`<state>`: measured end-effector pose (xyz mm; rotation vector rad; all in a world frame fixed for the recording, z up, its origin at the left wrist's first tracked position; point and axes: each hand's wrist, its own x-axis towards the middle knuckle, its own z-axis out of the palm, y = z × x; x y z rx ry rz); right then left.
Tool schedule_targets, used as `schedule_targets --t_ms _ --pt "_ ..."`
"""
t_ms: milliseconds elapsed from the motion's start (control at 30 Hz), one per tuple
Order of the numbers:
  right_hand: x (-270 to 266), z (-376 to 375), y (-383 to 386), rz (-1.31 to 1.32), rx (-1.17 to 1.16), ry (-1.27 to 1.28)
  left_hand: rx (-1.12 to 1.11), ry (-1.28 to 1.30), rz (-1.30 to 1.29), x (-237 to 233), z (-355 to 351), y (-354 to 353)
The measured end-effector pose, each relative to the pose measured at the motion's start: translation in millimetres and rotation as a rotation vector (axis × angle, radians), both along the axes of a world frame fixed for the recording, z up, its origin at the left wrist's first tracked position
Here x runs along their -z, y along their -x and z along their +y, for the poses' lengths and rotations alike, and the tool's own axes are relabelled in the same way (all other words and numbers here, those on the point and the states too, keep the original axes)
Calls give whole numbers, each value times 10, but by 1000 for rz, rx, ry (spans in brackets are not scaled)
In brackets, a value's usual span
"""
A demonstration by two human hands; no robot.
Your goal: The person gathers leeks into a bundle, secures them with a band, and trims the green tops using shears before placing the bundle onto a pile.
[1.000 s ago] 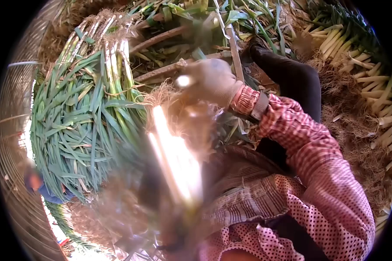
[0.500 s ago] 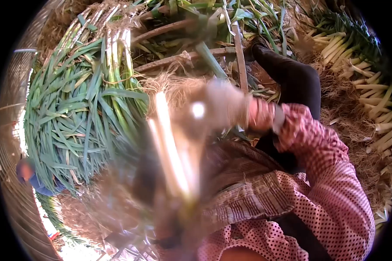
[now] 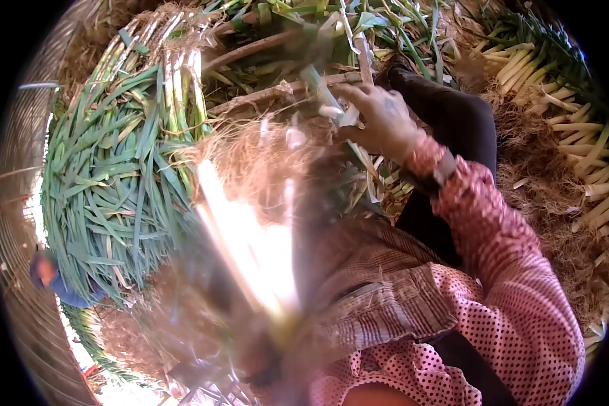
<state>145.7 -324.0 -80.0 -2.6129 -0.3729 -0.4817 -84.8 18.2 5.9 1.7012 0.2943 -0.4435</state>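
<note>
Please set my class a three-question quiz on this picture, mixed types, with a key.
1. True or false: the person's right hand is clenched into a tight fist.

2. Which part of the bright white stalks in the centre points toward the top of the picture?
A) leaf tips
B) roots
C) twine

3. Fill in the blank: the upper part of the right sleeve is pink with dark ____.

Key:
1. False: it is open.
2. B
3. dots
</note>
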Motion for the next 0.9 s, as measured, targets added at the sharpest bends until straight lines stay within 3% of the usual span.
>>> schedule_targets --t_ms 33,100,167,233,333,433,500,567,600,667,800,900 --pt "-114 62 117 214 -66 -172 -3 -7 -2 -42 -61 -8" --pt "-431 335 340 310 -336 -311 -3 -14 2 -69 -102 -13" --pt "-580 699 563 122 -486 -120 0 -21 0 -74 -113 -38" --pt "-416 861 586 432 -499 -65 3 -22 -6 -92 -151 -54" --pt "-93 799 592 523 -573 -61 1 -22 -18 -129 -205 -112" --pt "-249 599 496 899 -476 -113 -2 -27 -23 -177 -276 -143" --pt "-203 646 411 1123 -293 -299 -3 -26 -44 -215 -327 -159" --pt "1398 981 197 872 -527 -478 18 -29 -59 -192 -331 -164" --pt "1667 1035 150 869 -550 -592 41 -28 -65 -150 -290 -160" --pt "-51 662 330 1079 -306 -457 85 -24 -77 -49 -199 -148" --pt "-311 797 439 727 -352 -93 61 -14 -34 27 -82 -100" --pt "-326 861 361 701 -436 90 41 13 16 -31 -197 -134"
